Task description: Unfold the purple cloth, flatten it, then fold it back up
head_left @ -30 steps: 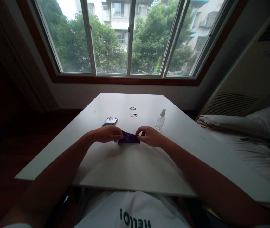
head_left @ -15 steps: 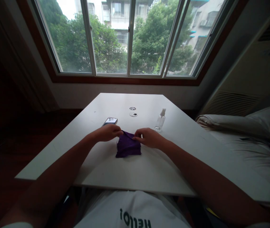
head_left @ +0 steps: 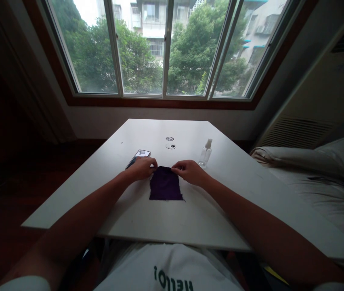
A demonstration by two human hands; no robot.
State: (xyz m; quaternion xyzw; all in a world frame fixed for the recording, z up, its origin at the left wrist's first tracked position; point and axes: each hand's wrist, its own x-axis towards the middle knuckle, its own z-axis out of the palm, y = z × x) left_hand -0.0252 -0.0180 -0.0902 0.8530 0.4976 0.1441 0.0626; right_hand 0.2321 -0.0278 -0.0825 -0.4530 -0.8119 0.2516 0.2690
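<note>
While left hand [head_left: 142,168] and right hand [head_left: 190,171] pinch purple cloth [head_left: 166,185] | phone [head_left: 142,153] beside left | bottle [head_left: 205,155] near right

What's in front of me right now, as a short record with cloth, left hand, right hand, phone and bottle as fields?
cloth: purple, spread fairly flat on the white table, edges frayed
left hand: at the cloth's far left corner
right hand: at its far right corner
phone: on the table, beside the left hand, partly hidden
bottle: clear, upright, beyond the right hand
</note>
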